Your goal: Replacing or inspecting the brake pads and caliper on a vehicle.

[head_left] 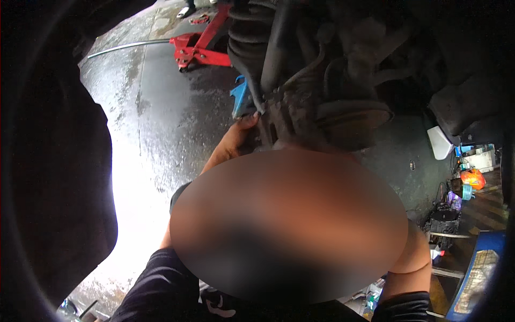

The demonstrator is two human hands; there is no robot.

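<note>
My left hand (238, 134) reaches up to the dark, dirty underside of a vehicle. Its thumb lies against the lower end of a suspension part (263, 126), and the fingers seem to curl round behind it, mostly hidden. Above it are a coil spring (249, 40) and a slanting shock absorber (276, 48). To the right of the hand sits a round, rusty-edged disc (359, 119). My right forearm (410, 257) comes up from the lower right. A large blurred patch covers my right hand, so its fingers and anything in them cannot be made out.
A red floor jack (198, 51) with a long metal handle (129, 45) stands at the far left, near a blue stand (239, 96). At right lie an orange bag (472, 178), a black container (445, 217) and a blue-edged panel (477, 279). Dark bodywork (59, 161) fills the left side.
</note>
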